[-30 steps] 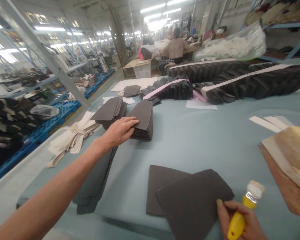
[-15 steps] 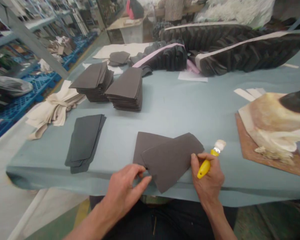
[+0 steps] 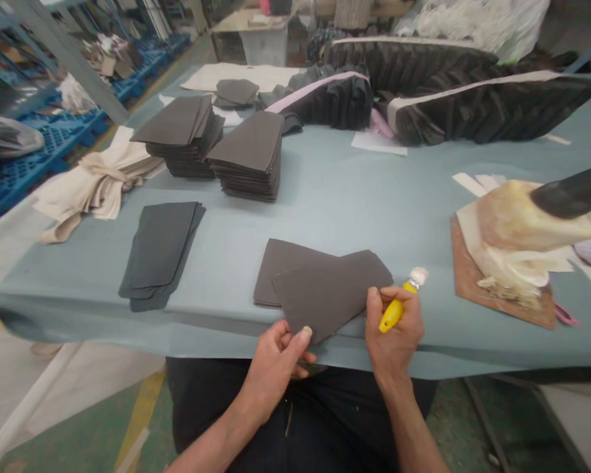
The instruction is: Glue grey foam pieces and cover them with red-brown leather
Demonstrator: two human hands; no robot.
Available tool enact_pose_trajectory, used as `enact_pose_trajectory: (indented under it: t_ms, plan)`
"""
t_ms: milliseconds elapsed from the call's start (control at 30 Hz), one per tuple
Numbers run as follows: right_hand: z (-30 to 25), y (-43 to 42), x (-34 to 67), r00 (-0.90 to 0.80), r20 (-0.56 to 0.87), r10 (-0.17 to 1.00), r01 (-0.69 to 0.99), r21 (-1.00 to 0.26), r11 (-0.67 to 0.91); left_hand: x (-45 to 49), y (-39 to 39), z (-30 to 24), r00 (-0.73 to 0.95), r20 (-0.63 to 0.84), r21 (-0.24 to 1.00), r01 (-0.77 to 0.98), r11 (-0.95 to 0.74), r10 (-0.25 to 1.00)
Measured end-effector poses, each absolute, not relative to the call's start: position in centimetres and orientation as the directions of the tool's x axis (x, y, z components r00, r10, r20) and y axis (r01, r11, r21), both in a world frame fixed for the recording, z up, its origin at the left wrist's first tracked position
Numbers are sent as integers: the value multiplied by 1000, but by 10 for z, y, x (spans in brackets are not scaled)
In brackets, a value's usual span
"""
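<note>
My left hand point(image 3: 278, 358) pinches the near corner of a dark grey sheet point(image 3: 325, 292) at the table's front edge, thumb on top. That sheet lies askew over another grey sheet point(image 3: 276, 263). My right hand point(image 3: 394, 325) is closed round a yellow-handled brush point(image 3: 398, 303), whose pale tip points away from me, and its thumb presses the sheet's right edge.
The blue-grey table point(image 3: 374, 203) carries two tall stacks of grey sheets point(image 3: 249, 154), a flat dark pile point(image 3: 160, 249) at left, beige cloth point(image 3: 93, 180), black folded material point(image 3: 453, 98) at the back, and a glue-crusted board point(image 3: 502, 263) at right. Blue pallets line the left aisle.
My left hand left the far stack and came back to grip the sheet's near corner. The view tilted down toward the table edge. My right hand kept the brush.
</note>
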State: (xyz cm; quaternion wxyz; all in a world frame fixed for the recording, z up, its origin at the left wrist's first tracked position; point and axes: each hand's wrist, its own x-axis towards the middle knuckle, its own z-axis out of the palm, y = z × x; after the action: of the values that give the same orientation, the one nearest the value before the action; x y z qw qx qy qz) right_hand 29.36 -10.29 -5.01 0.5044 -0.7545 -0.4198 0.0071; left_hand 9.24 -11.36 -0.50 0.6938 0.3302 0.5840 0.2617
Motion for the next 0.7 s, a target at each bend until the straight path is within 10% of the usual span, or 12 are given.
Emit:
enact_pose_trajectory:
  t_ms: [700]
  plan:
    - [-40,-116,289,713,325,621,521,-838,-160,94,-119,-12,84,-566,824,49,564,820]
